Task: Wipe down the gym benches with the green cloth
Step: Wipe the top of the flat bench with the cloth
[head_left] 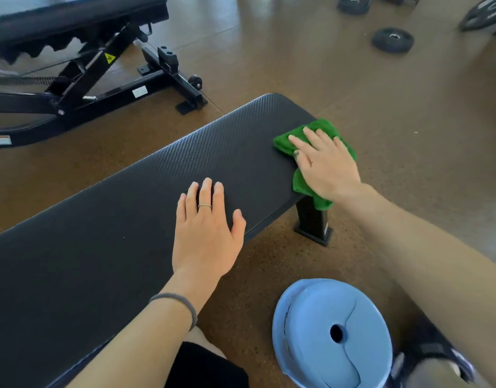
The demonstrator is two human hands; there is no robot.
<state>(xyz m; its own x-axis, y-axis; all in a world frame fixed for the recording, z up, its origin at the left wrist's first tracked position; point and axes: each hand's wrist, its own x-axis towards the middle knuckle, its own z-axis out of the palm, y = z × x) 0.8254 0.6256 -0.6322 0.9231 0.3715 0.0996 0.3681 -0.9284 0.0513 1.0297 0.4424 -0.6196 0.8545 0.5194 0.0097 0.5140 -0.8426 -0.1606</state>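
Pressing green cloth [314, 137] under right hand [326, 166], bench [157, 177] end

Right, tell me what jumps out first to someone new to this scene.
The green cloth stands out, pressed flat under the right hand at the far end of the black bench. The left hand rests open mid-bench. A pale blue weight plate lies on the floor nearby.

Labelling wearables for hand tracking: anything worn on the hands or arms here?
Both forearms are bare, no sleeves or gloves. The left hand has a thin ring on one finger and a grey band around the wrist. The right hand wears nothing visible.
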